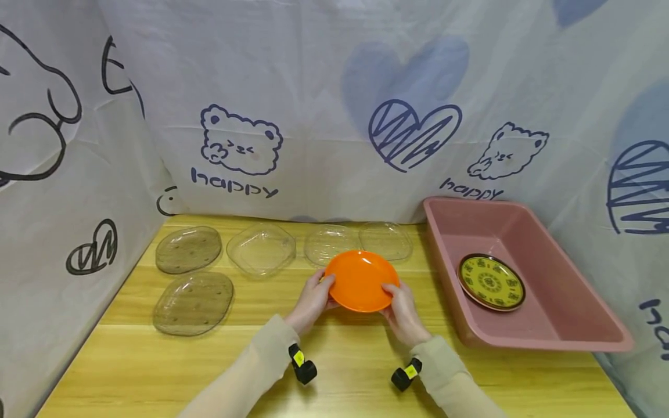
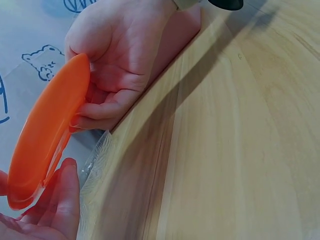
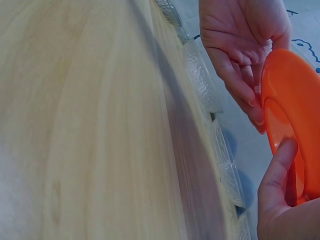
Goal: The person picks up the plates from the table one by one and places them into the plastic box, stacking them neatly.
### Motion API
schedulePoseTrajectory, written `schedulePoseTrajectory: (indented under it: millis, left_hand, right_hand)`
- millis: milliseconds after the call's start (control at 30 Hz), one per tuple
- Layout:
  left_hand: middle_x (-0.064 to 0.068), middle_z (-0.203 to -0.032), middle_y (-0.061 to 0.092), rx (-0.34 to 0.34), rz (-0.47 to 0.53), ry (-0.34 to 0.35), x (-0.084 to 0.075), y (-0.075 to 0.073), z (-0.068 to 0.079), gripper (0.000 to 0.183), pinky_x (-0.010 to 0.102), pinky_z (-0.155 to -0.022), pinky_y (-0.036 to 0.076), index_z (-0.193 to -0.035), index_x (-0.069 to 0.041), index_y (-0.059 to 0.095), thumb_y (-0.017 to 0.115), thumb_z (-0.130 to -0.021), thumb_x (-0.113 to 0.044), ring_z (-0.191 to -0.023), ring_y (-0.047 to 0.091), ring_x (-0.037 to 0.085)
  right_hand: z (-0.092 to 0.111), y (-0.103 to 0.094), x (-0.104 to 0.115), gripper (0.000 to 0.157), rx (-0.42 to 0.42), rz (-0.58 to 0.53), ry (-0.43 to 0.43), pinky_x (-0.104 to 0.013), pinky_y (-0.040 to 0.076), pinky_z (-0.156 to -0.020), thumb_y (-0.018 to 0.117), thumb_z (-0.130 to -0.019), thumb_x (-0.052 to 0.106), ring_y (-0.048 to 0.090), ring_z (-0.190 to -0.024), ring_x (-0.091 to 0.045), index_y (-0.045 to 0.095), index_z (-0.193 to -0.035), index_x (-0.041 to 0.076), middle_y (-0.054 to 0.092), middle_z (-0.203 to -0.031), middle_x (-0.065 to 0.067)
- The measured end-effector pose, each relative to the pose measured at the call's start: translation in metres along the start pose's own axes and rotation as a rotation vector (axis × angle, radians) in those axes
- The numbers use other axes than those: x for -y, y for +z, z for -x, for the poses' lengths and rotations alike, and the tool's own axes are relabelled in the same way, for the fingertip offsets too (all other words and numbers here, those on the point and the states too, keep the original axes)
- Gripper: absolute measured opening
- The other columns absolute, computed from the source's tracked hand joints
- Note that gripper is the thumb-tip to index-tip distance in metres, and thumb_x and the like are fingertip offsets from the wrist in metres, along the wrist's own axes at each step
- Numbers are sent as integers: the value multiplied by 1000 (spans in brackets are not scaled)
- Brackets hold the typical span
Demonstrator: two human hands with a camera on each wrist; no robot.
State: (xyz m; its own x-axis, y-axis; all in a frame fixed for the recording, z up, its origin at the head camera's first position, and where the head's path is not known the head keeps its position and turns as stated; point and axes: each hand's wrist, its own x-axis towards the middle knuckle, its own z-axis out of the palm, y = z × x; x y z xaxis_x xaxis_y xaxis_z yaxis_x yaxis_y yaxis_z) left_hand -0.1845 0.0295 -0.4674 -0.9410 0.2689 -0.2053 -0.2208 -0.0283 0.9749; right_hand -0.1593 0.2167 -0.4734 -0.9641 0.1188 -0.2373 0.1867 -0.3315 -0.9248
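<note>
Both hands hold an orange plate (image 1: 362, 281) above the table, one at each side. My left hand (image 1: 313, 297) pinches its left edge, thumb on top and fingers underneath. On the opposite edge my right hand (image 1: 405, 312) has the same grip, thumb over the rim. In the left wrist view the orange plate (image 2: 50, 130) is seen edge-on, raised off the wood, with the right hand (image 2: 117, 60) beyond it. The right wrist view shows the underside of the orange plate (image 3: 287, 100), with its foot ring and the fingers against it.
A pink tub (image 1: 569, 290) stands at the right, with a yellow patterned plate (image 1: 491, 282) inside. Clear dishes (image 1: 261, 249) line the back of the wooden table (image 1: 355, 371). Two brownish clear dishes (image 1: 193, 303) lie at the left. A printed cloth (image 1: 313, 116) hangs behind.
</note>
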Motion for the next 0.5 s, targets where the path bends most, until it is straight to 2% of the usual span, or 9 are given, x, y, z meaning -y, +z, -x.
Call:
schedulePoseTrajectory:
  millis: [233,367,500]
  left_hand:
    - [26,-129,62,3,8,15,3,0,-3,44,36,-87,63,-147,0,41,38,-109,-22,-88,69,12]
    - [23,-124,63,-2,26,43,4,2,-4,42,41,-89,62,-144,0,43,36,-110,-23,-87,69,11]
    - [24,-126,60,17,38,87,4,5,-5,44,46,-91,61,-144,2,42,32,-111,-26,-90,71,16]
  right_hand:
    - [2,-1,2,44,-27,-15,-5,-21,59,-70,35,-102,5,68,-80,-6,34,-144,-9,63,-95,3]
    - [4,-2,6,42,-39,-28,-14,-20,59,-69,35,-102,5,68,-79,-5,33,-142,-7,63,-93,4]
    - [6,-5,12,43,-56,-30,-17,-20,58,-70,35,-103,6,68,-79,-5,32,-144,-6,63,-94,5]
